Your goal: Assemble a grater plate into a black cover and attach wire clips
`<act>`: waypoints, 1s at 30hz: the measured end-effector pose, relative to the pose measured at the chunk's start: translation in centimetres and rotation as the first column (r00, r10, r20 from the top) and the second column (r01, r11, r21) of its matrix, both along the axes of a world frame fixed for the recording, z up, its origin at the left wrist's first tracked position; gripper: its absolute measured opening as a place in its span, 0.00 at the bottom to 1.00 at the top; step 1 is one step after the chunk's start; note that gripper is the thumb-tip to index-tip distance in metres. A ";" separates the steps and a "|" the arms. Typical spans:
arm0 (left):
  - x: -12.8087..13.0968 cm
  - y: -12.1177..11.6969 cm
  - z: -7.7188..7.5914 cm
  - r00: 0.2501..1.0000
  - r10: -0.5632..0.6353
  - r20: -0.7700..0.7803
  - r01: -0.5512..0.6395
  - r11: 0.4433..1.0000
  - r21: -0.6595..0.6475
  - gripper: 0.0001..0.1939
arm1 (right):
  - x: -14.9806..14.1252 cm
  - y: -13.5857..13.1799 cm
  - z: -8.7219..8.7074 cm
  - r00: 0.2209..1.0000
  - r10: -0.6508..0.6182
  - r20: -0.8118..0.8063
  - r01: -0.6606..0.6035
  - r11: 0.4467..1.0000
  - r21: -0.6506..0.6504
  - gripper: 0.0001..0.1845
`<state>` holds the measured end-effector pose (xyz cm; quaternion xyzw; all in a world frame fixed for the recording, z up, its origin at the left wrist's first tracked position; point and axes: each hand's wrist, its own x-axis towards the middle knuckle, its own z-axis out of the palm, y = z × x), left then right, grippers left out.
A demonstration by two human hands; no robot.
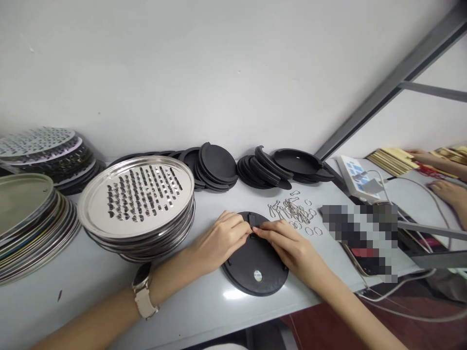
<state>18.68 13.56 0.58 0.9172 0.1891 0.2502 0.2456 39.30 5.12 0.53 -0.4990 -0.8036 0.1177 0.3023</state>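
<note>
Head view: had the black disc (pixel 242 260) flat on the worktop (pixel 189 304) beneath the fingers, probably for firm backing. Held left hand (pixel 226 237) and right hand (pixel 294 247) fingertips bunched at the black tab (pixel 252 219); could not tell whether pinching or pressing it. Had metal clips (pixel 295 212) beyond the right fingers, presumably handy.

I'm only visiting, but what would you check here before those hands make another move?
1. Both hands at the piece: ok; the left hand and right hand meet near the far edge of the black disc.
2. Disc supported: ok; it lies on the table.
3. Grip on any small part: cannot tell; the hands cover that spot.
4. Metal clips and rings sorted: not ok; they lie mixed together.
5. Stack of metal plates apart from the disc: ok; there is a gap.
</note>
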 end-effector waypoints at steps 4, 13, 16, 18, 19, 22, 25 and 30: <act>0.0 -0.1 -0.1 1.000 0.026 -0.018 -0.025 0.997 0.068 0.08 | -0.2 -0.3 -0.7 0.996 -0.079 -0.043 0.081 0.995 0.054 0.15; 0.6 -0.4 -0.6 0.986 0.158 0.063 -0.158 0.987 -0.001 0.08 | 0.0 -0.4 -0.8 0.994 -0.104 -0.017 0.105 0.994 0.033 0.16; 0.9 -0.4 -0.5 0.981 0.185 0.060 -0.185 0.983 -0.010 0.08 | 0.1 -0.2 -0.7 0.995 -0.097 -0.006 0.097 0.995 0.032 0.16; 1.1 -0.4 -0.6 0.979 0.195 0.064 -0.194 0.981 -0.021 0.08 | 0.0 -0.1 -0.7 0.996 -0.089 -0.002 0.089 0.995 0.041 0.16; 1.2 -0.3 -0.6 0.978 0.195 0.068 -0.194 0.981 -0.028 0.08 | 0.0 0.0 -0.7 0.996 -0.084 -0.001 0.084 0.995 0.049 0.16; 1.4 -0.2 -0.9 0.976 0.195 0.093 -0.191 0.980 -0.049 0.07 | -0.1 0.2 -0.6 0.997 -0.078 -0.005 0.078 0.996 0.045 0.15; 1.5 -0.1 -1.2 0.977 0.180 0.117 -0.175 0.983 -0.051 0.08 | -0.2 0.2 -0.6 0.998 -0.064 -0.004 0.064 0.997 0.034 0.15; 1.5 0.2 -1.2 0.986 0.132 0.100 -0.130 0.991 -0.024 0.09 | -0.2 0.3 -0.5 0.997 -0.059 -0.043 0.058 0.998 -0.019 0.14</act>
